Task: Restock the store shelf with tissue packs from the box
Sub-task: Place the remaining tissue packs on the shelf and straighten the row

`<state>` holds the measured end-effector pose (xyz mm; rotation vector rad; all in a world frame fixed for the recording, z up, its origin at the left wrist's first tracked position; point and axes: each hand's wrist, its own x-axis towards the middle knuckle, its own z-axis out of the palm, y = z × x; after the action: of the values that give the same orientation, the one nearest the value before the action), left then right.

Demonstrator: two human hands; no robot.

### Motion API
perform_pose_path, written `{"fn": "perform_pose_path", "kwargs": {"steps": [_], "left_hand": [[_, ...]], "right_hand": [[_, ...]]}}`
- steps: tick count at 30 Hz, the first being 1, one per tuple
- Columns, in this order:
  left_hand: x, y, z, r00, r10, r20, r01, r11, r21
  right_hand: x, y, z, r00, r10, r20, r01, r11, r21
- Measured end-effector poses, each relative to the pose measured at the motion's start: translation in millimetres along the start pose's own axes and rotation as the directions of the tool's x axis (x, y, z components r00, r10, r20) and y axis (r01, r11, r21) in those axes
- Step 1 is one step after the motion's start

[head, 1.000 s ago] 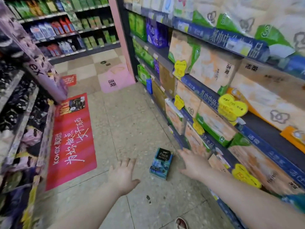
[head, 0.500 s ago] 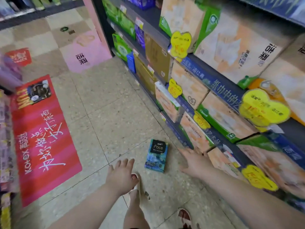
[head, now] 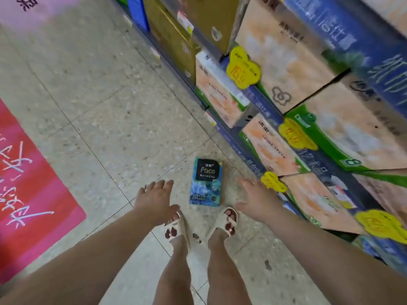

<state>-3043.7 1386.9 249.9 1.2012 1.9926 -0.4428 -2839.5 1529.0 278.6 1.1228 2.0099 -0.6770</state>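
Head view: a blue tissue pack [head: 206,182] with a black label reading "Face" lies flat on the speckled tiled floor [head: 105,119], close to the foot of the store shelf [head: 246,148] on the right. It sits between the two hands and a little beyond them, touching neither.

The left hand [head: 154,200] hangs above the floor just left of the pack, palm down, fingers spread and slack, with nothing in it. The right hand [head: 256,202] is stretched out just right of the pack, near the lower shelf edge, also spread wide and empty; its fingers point toward the shelf's base rather than at the pack.

Below the pack, two feet in pale sandals [head: 226,221] stand on the floor, toes pointing at the pack's near end; the right sandal comes nearest to it, close to its lower right corner.

The shelf rows are filled with large orange-and-green paper packs [head: 286,69], with yellow price tags [head: 242,68] clipped along the blue shelf edges. A red floor sticker [head: 28,194] with white writing lies well to the left, far from the pack and both hands
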Motion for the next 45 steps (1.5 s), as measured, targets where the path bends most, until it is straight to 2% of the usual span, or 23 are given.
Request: {"fn": "perform_pose_path", "kwargs": {"steps": [4,9,19,25,29,33,35,39,45], "left_hand": [[61,7,41,0.998,0.007,0.062,-0.003,0.998,-0.067],[132,11,97,0.99,-0.003,0.14,0.02,0.992,-0.123],[275,12,205,0.978,-0.141,0.152,0.193,0.89,-0.414],[337,18,266,0.959,-0.166,0.228,0.264,0.815,-0.516],[367,30,289,0.944,-0.205,0.259,0.328,0.673,-0.663],[384,37,304,0.934,-0.198,0.298,0.354,0.398,-0.847],[380,38,307,0.937,-0.211,0.278,0.335,0.319,-0.887],[337,43,291,0.951,-0.245,0.19,0.272,0.362,-0.892],[238,62,215,0.957,-0.254,0.137,0.234,0.404,-0.884]], "right_hand": [[73,11,25,0.998,0.027,0.051,-0.027,1.0,0.014],[153,27,76,0.985,0.083,0.148,-0.1,0.989,0.113],[294,41,172,0.983,0.094,0.156,-0.149,0.908,0.392],[365,56,245,0.979,0.132,0.154,-0.197,0.801,0.565],[397,62,278,0.966,0.17,0.194,-0.258,0.622,0.739],[413,58,306,0.966,0.168,0.197,-0.252,0.439,0.863],[407,56,311,0.971,0.16,0.18,-0.23,0.391,0.891],[365,54,298,0.968,0.17,0.182,-0.233,0.362,0.903],[262,52,239,0.972,0.176,0.154,-0.207,0.335,0.919]]}}
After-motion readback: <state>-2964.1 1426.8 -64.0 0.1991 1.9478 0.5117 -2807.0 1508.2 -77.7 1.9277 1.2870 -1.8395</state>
